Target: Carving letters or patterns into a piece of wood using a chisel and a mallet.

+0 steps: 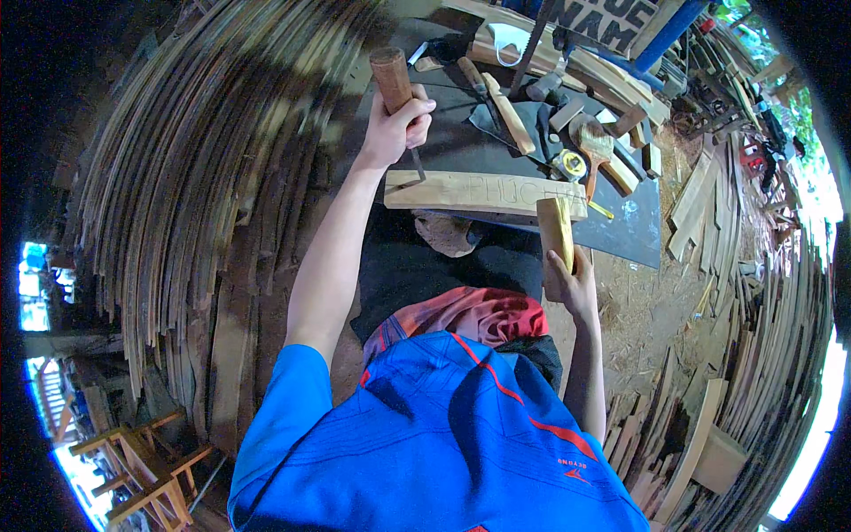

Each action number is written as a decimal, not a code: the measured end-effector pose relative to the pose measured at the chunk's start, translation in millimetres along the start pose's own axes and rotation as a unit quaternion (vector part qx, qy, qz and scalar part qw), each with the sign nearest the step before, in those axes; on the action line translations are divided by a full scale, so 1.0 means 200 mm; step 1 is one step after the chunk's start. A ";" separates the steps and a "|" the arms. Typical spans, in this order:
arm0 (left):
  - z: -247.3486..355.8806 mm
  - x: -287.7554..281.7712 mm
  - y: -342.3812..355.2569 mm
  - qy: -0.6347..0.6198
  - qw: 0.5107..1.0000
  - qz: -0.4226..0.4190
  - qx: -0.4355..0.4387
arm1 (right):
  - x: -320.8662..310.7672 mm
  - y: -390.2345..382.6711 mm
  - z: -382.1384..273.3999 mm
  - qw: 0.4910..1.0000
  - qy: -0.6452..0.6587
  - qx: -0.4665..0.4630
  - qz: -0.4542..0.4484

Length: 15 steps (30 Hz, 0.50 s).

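Note:
My left hand [399,129] is closed round a chisel's round wooden handle [390,78], holding it upright. The metal shaft reaches down to the left part of a pale wooden board [436,191], which lies along the near edge of a dark worktop [629,239]. Faint outlined lettering runs across the board's right part. My right hand [573,279] grips a short, pale wooden mallet [555,226] just in front of the board's right end. Behind the board lie a paintbrush [596,146], a yellow tape measure [572,164] and a wooden-handled tool [507,115].
More tools and long timber offcuts [612,84] cover the worktop's back, below a lettered sign [603,22]. Tall stacks of planks [177,177] fill the left side. Loose boards [696,195] and leaning planks [709,443] line the right. A wooden frame [142,470] stands at lower left.

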<state>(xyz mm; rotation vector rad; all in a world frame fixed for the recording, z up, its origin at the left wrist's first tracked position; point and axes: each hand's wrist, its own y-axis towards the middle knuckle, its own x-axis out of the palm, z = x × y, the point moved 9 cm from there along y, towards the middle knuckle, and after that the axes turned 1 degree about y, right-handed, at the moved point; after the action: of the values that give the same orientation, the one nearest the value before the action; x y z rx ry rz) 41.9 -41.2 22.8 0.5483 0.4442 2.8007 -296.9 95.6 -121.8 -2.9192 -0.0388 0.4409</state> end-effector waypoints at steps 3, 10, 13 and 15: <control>-0.01 -0.01 -0.01 -0.003 1.000 0.018 -0.014 | 0.03 -0.01 -0.03 1.000 0.005 0.011 0.001; -0.01 -0.01 0.01 -0.021 0.999 0.041 -0.018 | 0.06 -0.01 -0.07 1.000 0.005 -0.003 -0.007; -0.02 -0.02 0.01 -0.023 0.999 0.043 -0.017 | 0.06 -0.02 -0.04 0.999 0.001 0.035 -0.015; -0.02 -0.02 0.01 -0.026 0.999 0.036 -0.017 | 0.07 -0.01 -0.07 1.000 -0.023 -0.002 -0.013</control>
<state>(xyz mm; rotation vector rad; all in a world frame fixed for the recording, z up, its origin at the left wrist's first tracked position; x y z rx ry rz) 42.6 -45.4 18.7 0.6390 0.3740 2.8489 -279.7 95.7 -113.3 -2.9083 -0.0842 0.5055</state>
